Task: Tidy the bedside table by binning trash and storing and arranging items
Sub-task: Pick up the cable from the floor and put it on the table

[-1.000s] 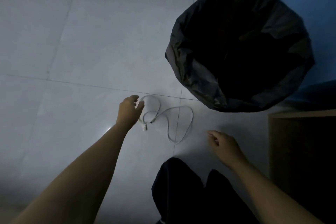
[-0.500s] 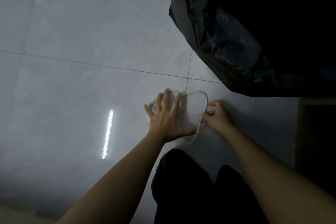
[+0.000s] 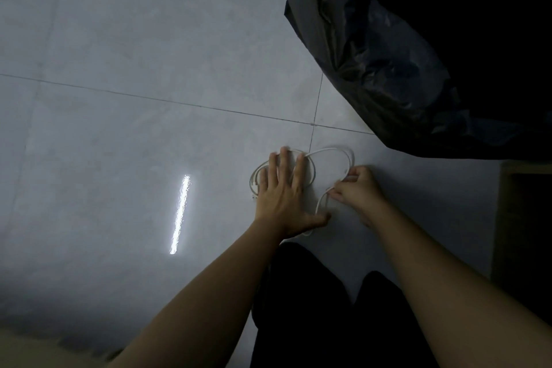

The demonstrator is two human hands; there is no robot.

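A thin white cable (image 3: 331,151) lies in loose loops on the grey tiled floor (image 3: 149,54). My left hand (image 3: 285,197) lies flat on its left loops, fingers straight and spread, pressing them to the floor. My right hand (image 3: 357,188) pinches the cable's right loop between thumb and fingertips. A bin lined with a black bag (image 3: 403,63) stands just beyond and to the right of both hands. Part of the cable is hidden under my left palm.
A brown wooden piece of furniture (image 3: 525,218) stands at the right edge. My dark-trousered legs (image 3: 313,308) are below the hands. A bright streak of reflected light (image 3: 179,215) lies on the floor to the left.
I have leaned closer to the floor, so the bin fills the top right. My left hand went from touching the cable to pressing flat on it. My right hand reached in and pinched the right loop.
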